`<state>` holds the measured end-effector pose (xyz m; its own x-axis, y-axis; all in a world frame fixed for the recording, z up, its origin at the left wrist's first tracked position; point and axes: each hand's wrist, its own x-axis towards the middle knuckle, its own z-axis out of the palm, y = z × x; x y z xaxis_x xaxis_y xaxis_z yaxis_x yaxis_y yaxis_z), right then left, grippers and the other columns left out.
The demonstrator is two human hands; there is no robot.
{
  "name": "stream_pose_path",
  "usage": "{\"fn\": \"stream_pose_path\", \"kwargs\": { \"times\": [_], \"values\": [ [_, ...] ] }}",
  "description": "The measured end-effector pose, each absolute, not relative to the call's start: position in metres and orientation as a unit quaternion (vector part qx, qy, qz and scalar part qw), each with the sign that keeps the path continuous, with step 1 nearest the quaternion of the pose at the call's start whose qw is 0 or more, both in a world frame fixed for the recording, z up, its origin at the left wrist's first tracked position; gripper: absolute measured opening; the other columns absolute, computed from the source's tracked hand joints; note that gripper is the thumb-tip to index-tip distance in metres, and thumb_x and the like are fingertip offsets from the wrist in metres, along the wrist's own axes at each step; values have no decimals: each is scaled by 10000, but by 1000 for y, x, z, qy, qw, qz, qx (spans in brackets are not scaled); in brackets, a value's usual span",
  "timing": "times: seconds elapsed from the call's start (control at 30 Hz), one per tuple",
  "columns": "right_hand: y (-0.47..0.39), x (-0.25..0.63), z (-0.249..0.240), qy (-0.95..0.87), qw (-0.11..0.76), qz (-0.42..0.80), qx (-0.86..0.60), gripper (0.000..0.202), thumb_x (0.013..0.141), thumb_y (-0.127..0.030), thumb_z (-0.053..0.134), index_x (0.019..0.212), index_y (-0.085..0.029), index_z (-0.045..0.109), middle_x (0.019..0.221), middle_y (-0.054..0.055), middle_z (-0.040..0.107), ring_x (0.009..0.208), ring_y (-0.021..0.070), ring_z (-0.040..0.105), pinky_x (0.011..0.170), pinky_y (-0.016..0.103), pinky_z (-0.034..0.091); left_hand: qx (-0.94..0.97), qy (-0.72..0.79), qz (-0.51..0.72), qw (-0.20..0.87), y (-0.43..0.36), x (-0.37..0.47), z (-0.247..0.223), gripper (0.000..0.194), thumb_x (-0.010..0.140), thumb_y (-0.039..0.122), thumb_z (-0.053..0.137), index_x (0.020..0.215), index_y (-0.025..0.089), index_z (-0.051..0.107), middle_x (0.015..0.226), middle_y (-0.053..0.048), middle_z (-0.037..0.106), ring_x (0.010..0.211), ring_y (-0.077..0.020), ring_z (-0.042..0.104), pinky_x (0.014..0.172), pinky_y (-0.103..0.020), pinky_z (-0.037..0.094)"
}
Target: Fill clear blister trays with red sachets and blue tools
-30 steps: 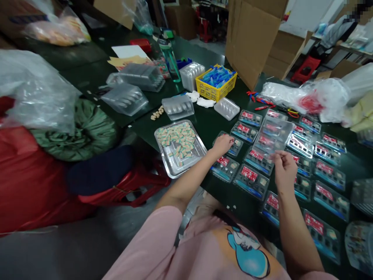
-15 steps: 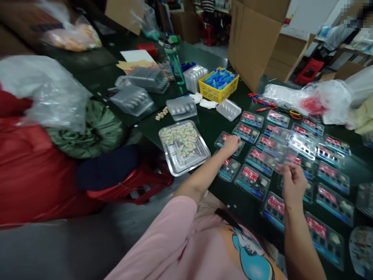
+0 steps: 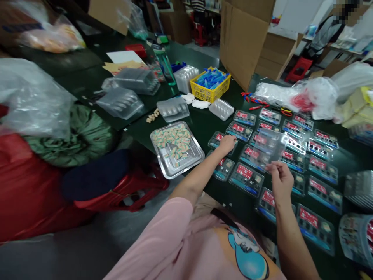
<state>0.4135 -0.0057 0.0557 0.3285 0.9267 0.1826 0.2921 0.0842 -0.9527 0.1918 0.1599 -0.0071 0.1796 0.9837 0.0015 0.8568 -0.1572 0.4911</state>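
Note:
My right hand (image 3: 281,178) pinches the lower edge of a clear plastic piece (image 3: 269,146), raised over the rows of filled trays. On a filled tray (image 3: 215,139) at the left of the rows rests or hovers my left hand (image 3: 227,144), its fingers closed; what they hold, if anything, is too small to make out. Each filled tray, like the near one (image 3: 247,177), shows a red patterned piece, a blue strip and a small beige block. Left of my left arm lies a metal tray (image 3: 198,155) with many small beige and teal blocks.
A yellow basket (image 3: 201,94) of blue items stands at the back beside a cardboard box (image 3: 243,42). Empty clear trays (image 3: 173,109), a teal bottle (image 3: 166,66) and plastic bags (image 3: 317,97) lie around. At the right edge is a clear tub (image 3: 354,237).
The view has turned slightly right, so most things sit further left and the tub shows more. Both hands keep nearly the same places over the trays.

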Motion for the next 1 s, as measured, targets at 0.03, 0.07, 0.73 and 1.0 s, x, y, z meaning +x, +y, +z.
{"fn": "stream_pose_path", "kwargs": {
  "times": [0.03,0.07,0.73,1.0],
  "values": [
    [-7,414,57,-496,543,294,-610,288,858,-450,601,970,-186,632,831,55,706,750,204,675,761,381,536,743,620,160,196,161,192,-6,246,911,218,521,1039,166,724,1056,-119,708,1012,-227,635,923,-315,441],
    [-8,415,58,-492,547,294,-610,281,857,-445,604,967,-187,632,828,51,705,749,203,675,761,379,536,742,621,158,196,161,192,-5,234,904,208,527,1014,166,729,1039,-115,711,1003,-225,637,921,-312,441],
    [-3,374,43,-408,579,495,-504,279,815,-445,659,975,-217,638,810,-5,662,722,145,605,723,293,484,618,753,209,88,54,33,65,461,799,223,647,1243,99,620,1280,-177,608,1261,-329,495,1090,-483,317],
    [-5,362,67,-405,570,548,-458,245,707,-375,778,821,-218,629,653,-41,598,581,122,529,586,268,445,556,420,347,628,47,197,59,1175,666,568,789,1569,296,88,1637,-143,111,1442,-384,278,1090,-471,348]
  ]
}}
